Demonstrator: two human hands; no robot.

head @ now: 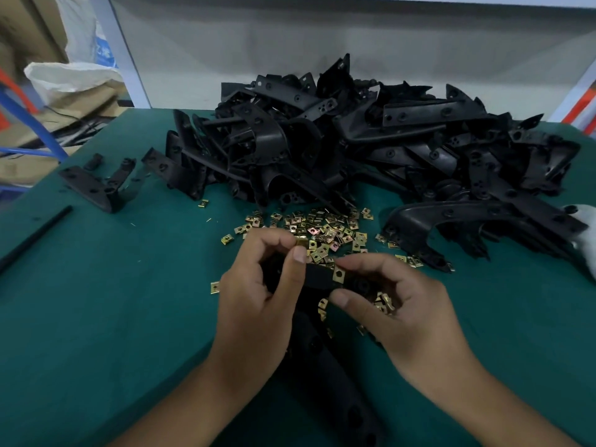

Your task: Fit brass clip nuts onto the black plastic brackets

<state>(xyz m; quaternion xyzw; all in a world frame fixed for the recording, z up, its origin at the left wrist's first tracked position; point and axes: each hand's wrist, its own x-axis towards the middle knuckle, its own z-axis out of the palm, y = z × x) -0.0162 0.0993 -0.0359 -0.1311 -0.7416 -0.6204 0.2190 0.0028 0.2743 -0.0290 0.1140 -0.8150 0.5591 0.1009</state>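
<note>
Both hands hold one black plastic bracket [317, 279] over the green table. My left hand [261, 291] grips its left end, thumb on top, with a brass clip nut [302, 242] pinched at the fingertips. My right hand [400, 304] holds the bracket's right part, and several loose brass nuts [383, 303] rest in its palm. One brass clip nut [339, 274] sits on the bracket's edge by my right forefinger. The bracket's long body [325, 366] runs down toward me between my wrists. A scatter of brass clip nuts [322, 227] lies just beyond my hands.
A large heap of black brackets [354, 140] fills the back and right of the green table [96, 301]. A separate bracket [96, 185] lies at the left, and a black rod [35, 233] near the left edge. Sacks and boxes [71, 82] stand off the table's left.
</note>
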